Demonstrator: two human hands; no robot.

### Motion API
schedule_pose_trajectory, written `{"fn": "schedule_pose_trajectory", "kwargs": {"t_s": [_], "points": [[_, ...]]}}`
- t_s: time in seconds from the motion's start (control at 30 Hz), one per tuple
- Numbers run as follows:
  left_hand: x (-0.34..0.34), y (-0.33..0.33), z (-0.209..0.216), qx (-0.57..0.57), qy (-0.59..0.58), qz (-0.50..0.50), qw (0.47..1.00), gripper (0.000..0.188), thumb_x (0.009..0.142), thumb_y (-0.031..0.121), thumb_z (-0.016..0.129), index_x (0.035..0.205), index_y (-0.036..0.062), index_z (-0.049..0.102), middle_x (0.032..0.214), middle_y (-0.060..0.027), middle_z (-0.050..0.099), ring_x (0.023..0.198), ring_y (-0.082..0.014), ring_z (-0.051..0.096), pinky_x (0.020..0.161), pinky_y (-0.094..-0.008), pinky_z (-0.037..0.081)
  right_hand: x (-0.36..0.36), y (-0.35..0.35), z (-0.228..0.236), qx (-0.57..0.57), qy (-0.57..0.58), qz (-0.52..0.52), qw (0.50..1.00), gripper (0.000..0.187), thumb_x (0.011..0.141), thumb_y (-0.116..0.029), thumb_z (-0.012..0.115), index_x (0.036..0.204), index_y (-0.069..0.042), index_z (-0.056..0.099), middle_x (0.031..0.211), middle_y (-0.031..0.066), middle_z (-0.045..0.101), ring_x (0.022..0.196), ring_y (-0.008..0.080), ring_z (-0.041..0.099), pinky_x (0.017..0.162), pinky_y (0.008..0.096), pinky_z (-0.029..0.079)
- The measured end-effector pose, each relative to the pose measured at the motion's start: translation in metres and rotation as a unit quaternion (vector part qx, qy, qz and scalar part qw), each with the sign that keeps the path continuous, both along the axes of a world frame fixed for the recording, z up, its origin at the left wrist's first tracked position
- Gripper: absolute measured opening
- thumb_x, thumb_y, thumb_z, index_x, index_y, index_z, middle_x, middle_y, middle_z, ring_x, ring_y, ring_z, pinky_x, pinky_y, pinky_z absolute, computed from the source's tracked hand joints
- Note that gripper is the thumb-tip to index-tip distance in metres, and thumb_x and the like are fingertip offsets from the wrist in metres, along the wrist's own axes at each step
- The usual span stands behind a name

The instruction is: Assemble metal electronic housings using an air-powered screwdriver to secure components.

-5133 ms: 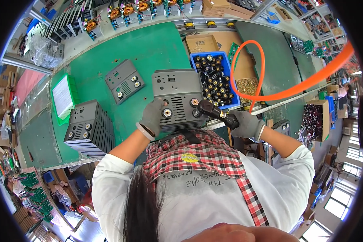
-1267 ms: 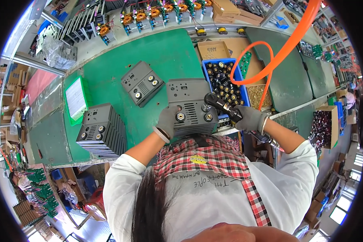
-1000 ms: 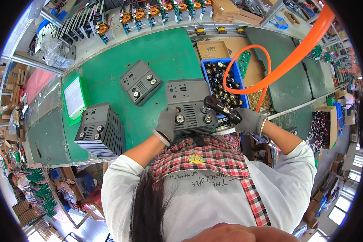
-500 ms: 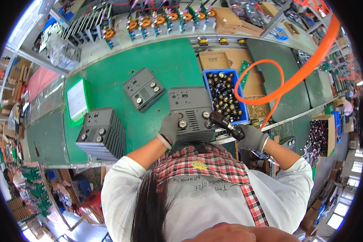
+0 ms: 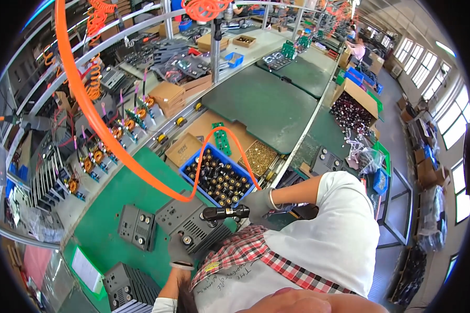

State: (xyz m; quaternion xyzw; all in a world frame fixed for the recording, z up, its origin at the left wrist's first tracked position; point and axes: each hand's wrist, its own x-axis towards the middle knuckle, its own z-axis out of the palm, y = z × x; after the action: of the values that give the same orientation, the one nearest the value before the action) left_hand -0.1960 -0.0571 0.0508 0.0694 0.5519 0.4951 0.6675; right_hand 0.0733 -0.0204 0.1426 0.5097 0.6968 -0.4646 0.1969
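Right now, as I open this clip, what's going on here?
A person at a green-topped bench has the gloved left hand against the left side of a gray panel. The right hand grips a black angled tool, its head over the panel's right side. A blue bin of fittings sits just beyond; another panel lies to the left.

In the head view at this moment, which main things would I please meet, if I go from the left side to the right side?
Green tray → stack of grey panels → left hand → black tool → right hand → cardboard box of dark red parts.
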Motion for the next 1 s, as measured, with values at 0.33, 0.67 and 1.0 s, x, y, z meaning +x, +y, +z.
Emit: {"fn": "schedule_pose_trajectory", "kwargs": {"t_s": [0.33, 0.67, 1.0], "points": [[-0.012, 0.006, -0.01, -0.085, -0.033, -0.052, 0.994, 0.014, 0.076, 0.015, 0.044, 0.082, 0.008, 0.055, 0.077, -0.0084, 0.06, 0.066, -0.0228, 0.059, 0.058, -0.0364, 0.048, -0.035, 0.006, 0.002, 0.015, 0.083, 0.028, 0.996, 0.038, 0.058, -0.017, 0.062, 0.093, -0.007, 0.051, 0.078, 0.0108, 0.056, 0.077, 0.0256, 0.055, 0.066, 0.0374, 0.041], [-0.023, 0.001, -0.043, 0.06, -0.011, -0.127, 0.99, 0.032, 0.06, 0.01, 0.065, 0.09, 0.0013, 0.057, 0.084, -0.0103, 0.06, 0.076, -0.022, 0.058, 0.07, -0.0297, 0.047, -0.05, 0.012, -0.006, -0.006, 0.078, 0.055, 0.995, 0.037, 0.056, -0.015, 0.062, 0.091, -0.006, 0.053, 0.074, 0.01, 0.056, 0.068, 0.0247, 0.056, 0.06, 0.0364, 0.042], [-0.005, 0.0, -0.015, 0.024, -0.096, -0.039, 0.994, 0.024, 0.083, 0.016, 0.04, 0.096, 0.0028, 0.055, 0.091, -0.013, 0.059, 0.08, -0.0245, 0.059, 0.071, -0.037, 0.049, -0.07, 0.015, 0.002, 0.016, 0.067, 0.078, 0.995, 0.042, 0.058, -0.017, 0.063, 0.098, -0.008, 0.052, 0.079, 0.0109, 0.057, 0.075, 0.0264, 0.056, 0.063, 0.0367, 0.042]]}}
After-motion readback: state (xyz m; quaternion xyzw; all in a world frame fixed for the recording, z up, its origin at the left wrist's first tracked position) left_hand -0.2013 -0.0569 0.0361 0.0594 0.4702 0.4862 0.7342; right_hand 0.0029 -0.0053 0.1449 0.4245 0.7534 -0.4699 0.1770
